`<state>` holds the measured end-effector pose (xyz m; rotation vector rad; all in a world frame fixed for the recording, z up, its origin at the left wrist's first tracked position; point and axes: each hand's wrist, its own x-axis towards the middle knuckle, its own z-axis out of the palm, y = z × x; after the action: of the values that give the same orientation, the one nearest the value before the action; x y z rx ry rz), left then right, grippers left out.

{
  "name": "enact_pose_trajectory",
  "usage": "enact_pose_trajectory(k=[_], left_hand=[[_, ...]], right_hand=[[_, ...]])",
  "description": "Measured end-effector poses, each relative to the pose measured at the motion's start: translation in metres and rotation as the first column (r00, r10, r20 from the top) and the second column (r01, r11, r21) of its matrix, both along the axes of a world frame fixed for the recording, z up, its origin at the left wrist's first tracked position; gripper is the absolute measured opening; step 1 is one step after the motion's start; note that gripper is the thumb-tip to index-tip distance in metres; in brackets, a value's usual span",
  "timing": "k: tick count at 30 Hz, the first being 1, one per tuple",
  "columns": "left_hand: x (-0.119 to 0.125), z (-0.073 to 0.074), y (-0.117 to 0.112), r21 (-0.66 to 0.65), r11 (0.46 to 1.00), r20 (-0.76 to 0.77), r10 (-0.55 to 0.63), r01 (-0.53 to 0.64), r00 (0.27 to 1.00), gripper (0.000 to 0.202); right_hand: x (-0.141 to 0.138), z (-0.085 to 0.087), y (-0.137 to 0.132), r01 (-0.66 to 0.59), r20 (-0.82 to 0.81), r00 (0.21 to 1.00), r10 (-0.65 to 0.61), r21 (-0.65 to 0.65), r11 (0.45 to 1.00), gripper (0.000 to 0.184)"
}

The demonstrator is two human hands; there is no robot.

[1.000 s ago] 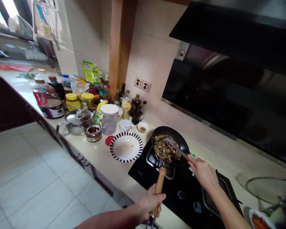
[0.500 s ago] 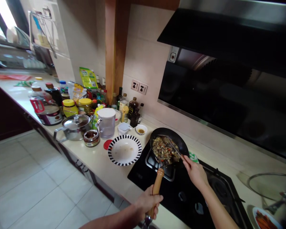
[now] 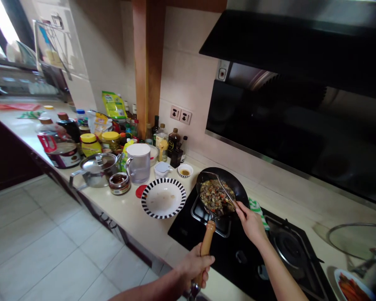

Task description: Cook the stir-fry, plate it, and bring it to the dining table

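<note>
My left hand (image 3: 196, 265) is wrapped round the wooden handle (image 3: 208, 239) of a black wok (image 3: 242, 195), which sits tilted over the left burner. Chopped food in brown, yellow and orange bits (image 3: 217, 198) lies in the wok. In my right hand (image 3: 253, 223) is the handle of a metal spatula (image 3: 224, 187). Its head is at the wok's far left wall, above the food. A green-and-white cloth (image 3: 259, 213) lies just behind my right hand.
Left of the black stove (image 3: 188, 228) stands a white plate with a black striped rim (image 3: 163, 215). Beyond it are a small sauce bowl (image 3: 185, 170), a clear pitcher (image 3: 138, 165), a lidded steel pot (image 3: 98, 169) and several bottles. A glass lid (image 3: 357, 240) rests at right. The range hood (image 3: 285, 50) hangs above.
My right hand has shifted slightly left, and the spatula's head has risen from the food toward the wok's far left rim. My left hand still grips the wok handle.
</note>
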<state>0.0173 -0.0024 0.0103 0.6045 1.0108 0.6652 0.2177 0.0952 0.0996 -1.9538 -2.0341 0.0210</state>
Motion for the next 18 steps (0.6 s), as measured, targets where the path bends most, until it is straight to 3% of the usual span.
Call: enact_pose_trajectory(k=[6,13,18], left_hand=[[0.0,-0.002,0.0,-0.01,1.0,0.01,-0.002,0.002,1.0,0.048],[0.001,-0.004,-0.001,0.001,1.0,0.013,0.003,-0.003,1.0,0.047],[0.003,-0.004,-0.001,-0.013,1.0,0.021,-0.004,0.004,1.0,0.044]], right_hand=[[0.002,0.001,-0.008,-0.032,0.11,0.994,0.029,0.026,0.999,0.038],[0.0,0.005,-0.017,0.051,0.309,0.95,-0.045,-0.012,0.999,0.037],[0.004,0.011,-0.023,0.091,0.311,0.948,-0.064,-0.074,0.993,0.037]])
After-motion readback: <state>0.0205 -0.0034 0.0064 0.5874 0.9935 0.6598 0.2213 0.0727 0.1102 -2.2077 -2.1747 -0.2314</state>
